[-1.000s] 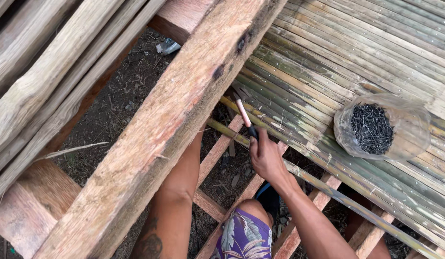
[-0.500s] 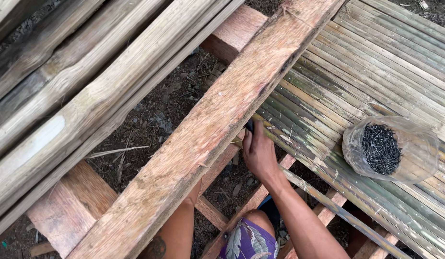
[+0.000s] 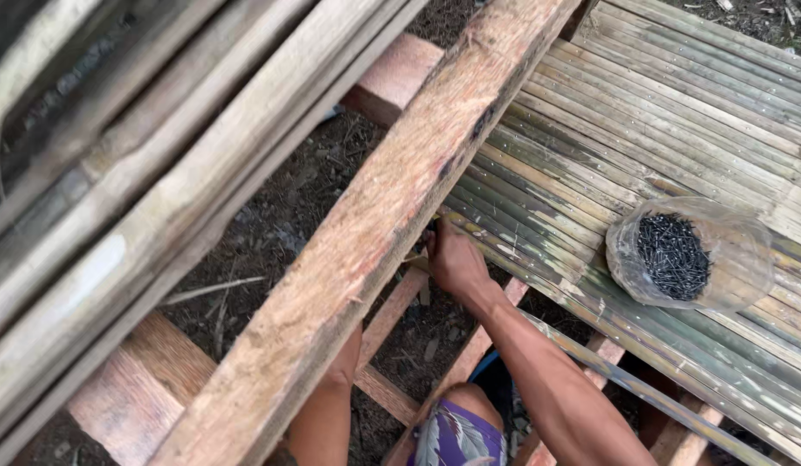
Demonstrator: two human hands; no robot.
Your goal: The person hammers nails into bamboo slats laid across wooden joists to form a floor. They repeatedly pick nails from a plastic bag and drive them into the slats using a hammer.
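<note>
My right hand [image 3: 452, 261] is curled at the lower edge of a long rough wooden beam [image 3: 375, 229] that runs diagonally across the view. Its fingers close on a thin dark tool that is mostly hidden under the beam. My left forearm [image 3: 327, 414] reaches up beneath the same beam, and the hand itself is hidden behind it. The right hand sits where the beam meets the edge of a bamboo slat floor [image 3: 659, 112].
A clear plastic bag of dark nails [image 3: 677, 255] rests on the slats at the right. Several bamboo poles [image 3: 159, 173] lie at the left. Wooden joists [image 3: 137, 388] cross over bare dirt [image 3: 280, 216] below. A loose thin bamboo strip [image 3: 625, 380] lies near my right arm.
My right hand moved up-left from the open gap to the beam's edge, and the pale-handled tool it held went out of sight under the beam. The view shifted down-left.
</note>
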